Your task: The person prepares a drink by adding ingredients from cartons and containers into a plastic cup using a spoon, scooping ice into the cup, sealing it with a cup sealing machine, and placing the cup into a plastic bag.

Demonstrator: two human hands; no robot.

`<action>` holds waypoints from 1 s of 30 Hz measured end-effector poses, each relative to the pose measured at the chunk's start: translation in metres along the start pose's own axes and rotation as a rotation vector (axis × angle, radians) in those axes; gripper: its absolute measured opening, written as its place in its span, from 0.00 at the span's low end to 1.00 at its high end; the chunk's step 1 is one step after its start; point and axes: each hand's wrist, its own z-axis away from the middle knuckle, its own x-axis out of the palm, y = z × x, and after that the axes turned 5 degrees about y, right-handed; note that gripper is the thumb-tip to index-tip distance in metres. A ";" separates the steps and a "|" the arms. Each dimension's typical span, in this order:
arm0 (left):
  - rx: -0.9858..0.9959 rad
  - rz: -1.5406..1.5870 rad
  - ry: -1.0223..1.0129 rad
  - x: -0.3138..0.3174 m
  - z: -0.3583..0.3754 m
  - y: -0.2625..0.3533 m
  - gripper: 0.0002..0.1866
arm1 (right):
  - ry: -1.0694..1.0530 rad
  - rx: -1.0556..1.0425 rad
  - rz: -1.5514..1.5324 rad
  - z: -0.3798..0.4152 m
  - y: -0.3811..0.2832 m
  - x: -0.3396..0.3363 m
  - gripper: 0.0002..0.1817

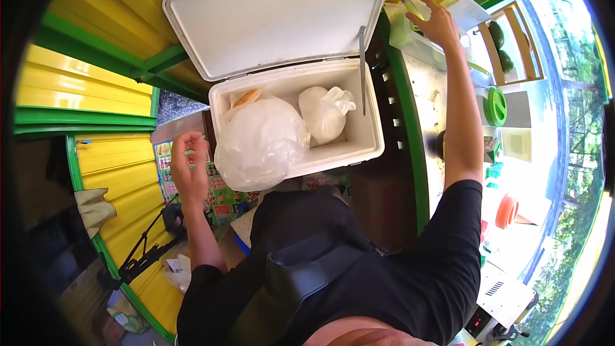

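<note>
A white cooler box (368, 147) stands open in front of me with its lid (275, 16) tipped back. Inside lie a large clear plastic bag (262, 144) and a smaller knotted white bag (323, 112). My left hand (189, 166) hovers left of the cooler next to the large bag, its fingers curled in with nothing visible in them. My right hand (439, 22) reaches far up onto the counter, fingers spread over the rim of a pale green plastic container (405, 32).
A steel counter (428, 96) with green trim runs along the right, carrying a green lid (494, 106) and an orange cup (506, 210). A wooden rack (512, 45) holds dark green fruit. Yellow panel walls (102, 25) close in the left and back.
</note>
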 end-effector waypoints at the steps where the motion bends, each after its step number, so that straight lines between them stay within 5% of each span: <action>1: 0.139 -0.122 -0.098 0.000 0.004 0.022 0.15 | 0.094 -0.044 -0.079 -0.007 0.001 0.014 0.36; 4: 0.489 -0.364 -0.305 0.008 0.016 0.047 0.23 | -0.047 -0.052 -0.161 -0.028 0.019 0.060 0.34; 6: 0.483 -0.447 -0.378 0.011 0.016 0.025 0.20 | -0.060 -0.074 -0.029 -0.035 0.013 0.058 0.31; 11: 0.379 -0.559 -0.467 0.013 -0.004 0.010 0.14 | 0.249 0.134 -0.108 -0.035 -0.003 -0.010 0.27; 13: 0.332 -0.328 -0.213 0.019 -0.015 0.016 0.10 | 0.546 -0.021 -0.149 -0.037 0.010 -0.045 0.23; 15: 0.358 -0.290 -0.149 0.023 -0.026 0.019 0.08 | 0.750 -0.188 -0.402 -0.027 0.002 -0.094 0.18; 18: 0.437 -0.220 -0.115 0.019 -0.034 0.032 0.05 | 0.583 0.117 -1.716 -0.011 0.037 -0.144 0.17; 20: 0.478 -0.189 -0.138 0.017 -0.037 0.033 0.03 | 0.886 0.363 -1.831 0.063 -0.142 -0.209 0.14; 23: 0.558 -0.218 -0.349 0.008 -0.035 0.031 0.02 | 0.192 -0.220 -2.318 0.110 -0.156 -0.197 0.19; 26: 0.550 -0.235 -0.342 0.002 -0.022 0.048 0.07 | -0.112 -0.129 -2.488 0.154 -0.221 -0.182 0.21; 30: 0.591 -0.345 -0.184 0.000 -0.001 0.050 0.18 | -0.227 -0.200 -2.185 0.190 -0.281 -0.148 0.20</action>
